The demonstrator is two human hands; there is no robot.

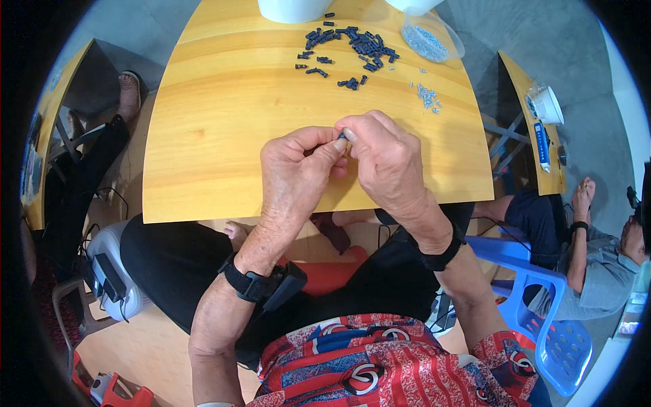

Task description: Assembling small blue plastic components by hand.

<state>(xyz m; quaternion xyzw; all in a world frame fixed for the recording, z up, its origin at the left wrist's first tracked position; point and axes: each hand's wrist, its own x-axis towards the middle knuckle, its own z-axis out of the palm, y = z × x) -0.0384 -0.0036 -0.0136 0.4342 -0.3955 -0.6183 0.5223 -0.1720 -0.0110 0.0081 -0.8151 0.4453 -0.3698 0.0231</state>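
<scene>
Over the near part of the wooden table (203, 149), my two hands meet fingertip to fingertip. My left hand (296, 168) is closed in a pinch on a small dark piece (342, 136), of which only a bit shows between the fingers. Thumb and forefinger of my right hand (388, 157) press on the same piece from the other side. Farther off lies a loose pile of small black cylindrical parts (366, 45). To its right, small silvery metal pieces (427, 96) are scattered on the wood.
A clear plastic tub (453, 42) of silvery pieces stands at the far right edge, and a white container (293, 9) at the far edge. Another person (603, 264) sits at the right near a blue plastic chair (536, 298). Someone's legs show beside a table at the left.
</scene>
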